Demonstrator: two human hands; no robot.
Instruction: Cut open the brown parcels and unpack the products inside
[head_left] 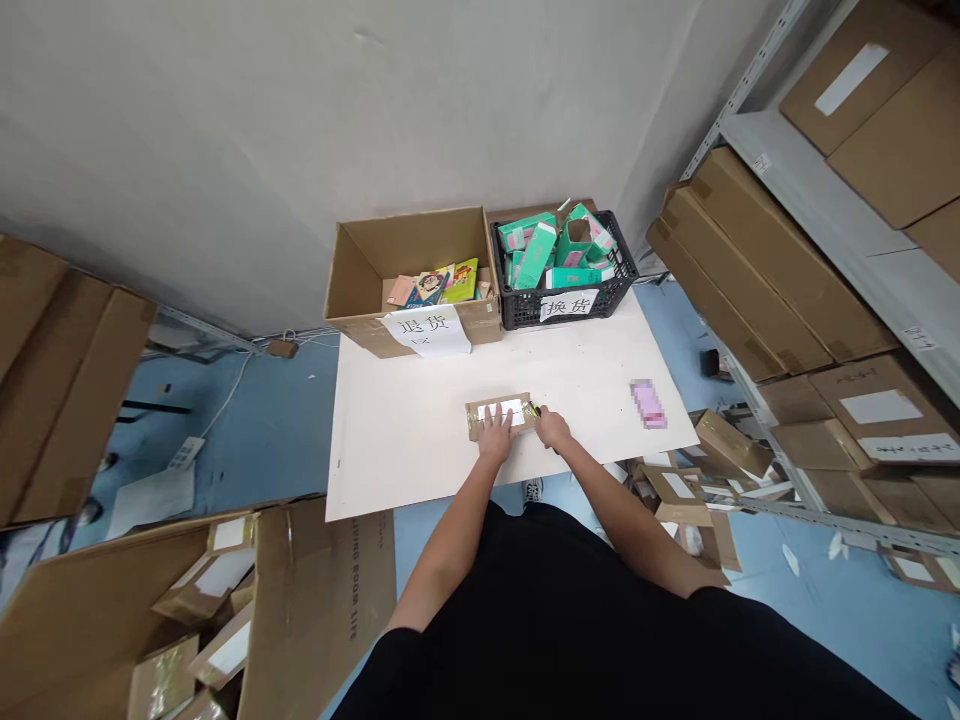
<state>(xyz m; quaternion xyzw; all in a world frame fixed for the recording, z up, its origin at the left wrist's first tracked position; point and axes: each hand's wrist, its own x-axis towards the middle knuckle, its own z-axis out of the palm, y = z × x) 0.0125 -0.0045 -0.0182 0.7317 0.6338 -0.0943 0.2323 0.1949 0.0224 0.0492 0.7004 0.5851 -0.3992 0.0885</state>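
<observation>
A small brown cardboard parcel (474, 412) with a white label and clear tape lies flat on the white table (405, 440). My left hand (496, 436) rests on it, palm down and fingers spread over the label. At the parcel's right end, my right hand (553, 430) is closed around a utility knife (535, 408), dark with some yellow. The knife's tip reaches the taped end of the parcel; whether the blade has cut in is too small to tell.
Behind the parcel stand an open carton (360, 325) of booklets and a black plastic crate (512, 310) of green boxes. A pixelated pink item (648, 403) lies at right. A big carton (322, 600) of parcels stands lower left. Shelving (810, 160) with cartons lines the right.
</observation>
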